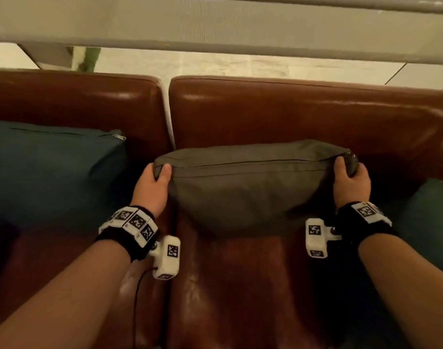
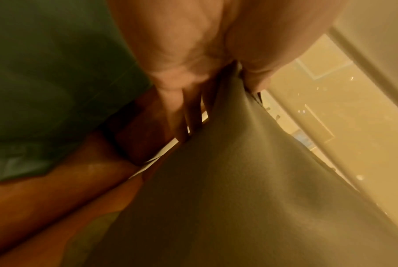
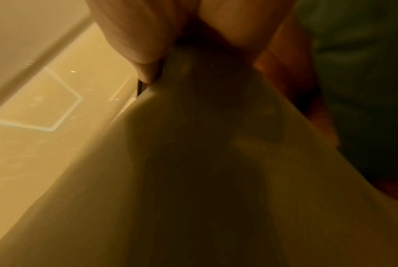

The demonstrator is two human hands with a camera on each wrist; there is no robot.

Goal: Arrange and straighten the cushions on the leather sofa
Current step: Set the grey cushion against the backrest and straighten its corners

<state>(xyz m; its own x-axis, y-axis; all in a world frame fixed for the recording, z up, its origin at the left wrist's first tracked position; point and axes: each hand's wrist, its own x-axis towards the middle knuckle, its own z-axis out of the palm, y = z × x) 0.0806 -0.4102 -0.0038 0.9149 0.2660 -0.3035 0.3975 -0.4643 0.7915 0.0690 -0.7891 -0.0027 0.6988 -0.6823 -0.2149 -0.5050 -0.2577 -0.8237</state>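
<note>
An olive-grey cushion (image 1: pixel 250 185) stands upright on the brown leather sofa (image 1: pixel 278 114), against the right backrest. My left hand (image 1: pixel 156 177) pinches its top left corner, thumb on the front, fingers behind. My right hand (image 1: pixel 347 172) grips the top right corner the same way. In the left wrist view the grey cushion (image 2: pixel 228 189) fills the lower frame under my left hand (image 2: pixel 218 79). The right wrist view shows the cushion (image 3: pixel 216 171) hanging from my right hand (image 3: pixel 170 47). A teal cushion (image 1: pixel 51 177) leans at the left.
Another teal cushion (image 1: pixel 427 217) lies at the right edge of the seat, partly hidden by my right forearm. A gap (image 1: pixel 168 109) splits the two backrests. Behind the sofa runs a pale floor (image 1: pixel 215 66) and a railing. The seat (image 1: pixel 240 285) in front of the grey cushion is bare leather.
</note>
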